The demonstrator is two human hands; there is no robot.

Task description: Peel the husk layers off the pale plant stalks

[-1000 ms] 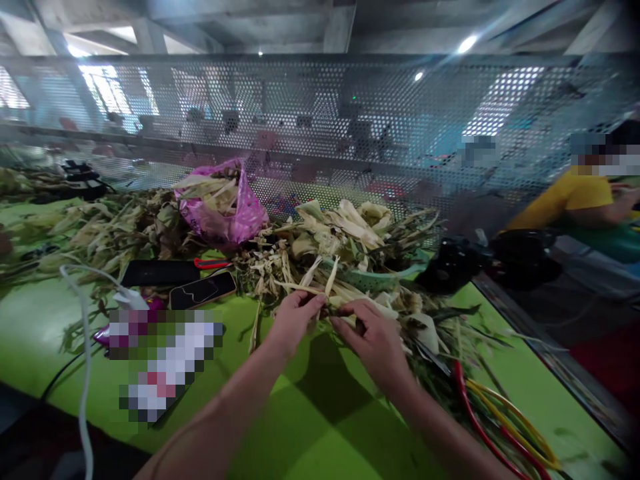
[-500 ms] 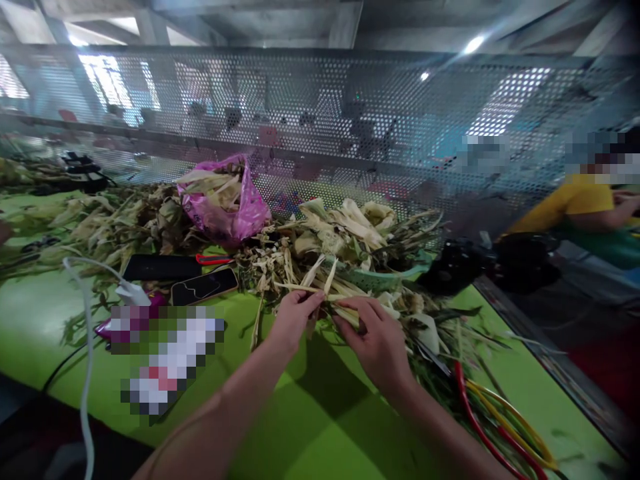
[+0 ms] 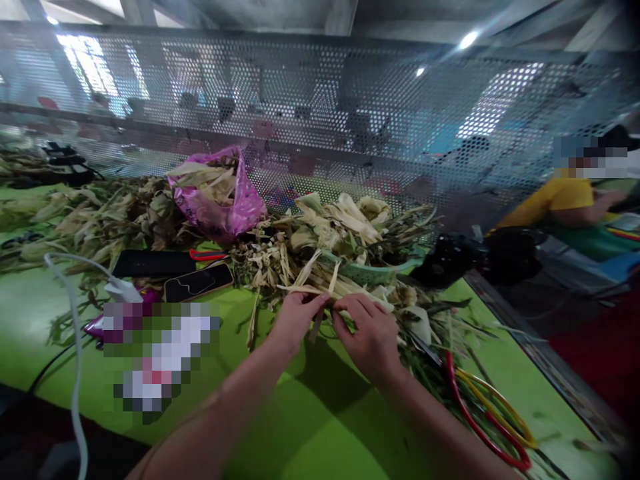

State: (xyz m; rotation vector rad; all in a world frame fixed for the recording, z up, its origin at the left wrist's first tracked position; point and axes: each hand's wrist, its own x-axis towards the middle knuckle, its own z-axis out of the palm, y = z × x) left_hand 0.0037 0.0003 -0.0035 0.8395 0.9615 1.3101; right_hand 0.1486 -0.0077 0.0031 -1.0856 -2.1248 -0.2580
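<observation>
Pale dried corn husk strips (image 3: 334, 279) cross each other between my two hands, above the green table. My left hand (image 3: 295, 320) is closed, its thumb and forefinger pinching the strips where they cross. Close beside it, my right hand (image 3: 367, 333) is also closed, fingertips pressed on the husk strips near the same crossing. Its fingers partly hide what they grip. Behind the hands, a light green basket (image 3: 380, 272) holds a heap of loose corn husks (image 3: 350, 223).
Scissors with red and yellow handles (image 3: 493, 407) lie at the right. A pink plastic bag (image 3: 235, 207) of husks stands behind. Left are a phone (image 3: 199, 283), a red cutter (image 3: 207, 255), a power bank-like black slab (image 3: 153, 263) and a white cable (image 3: 75, 360). A person in yellow (image 3: 565, 200) sits right.
My right hand has moved in nearer to my left hand, its fingertips now at the strips' crossing. The whole view has shifted slightly.
</observation>
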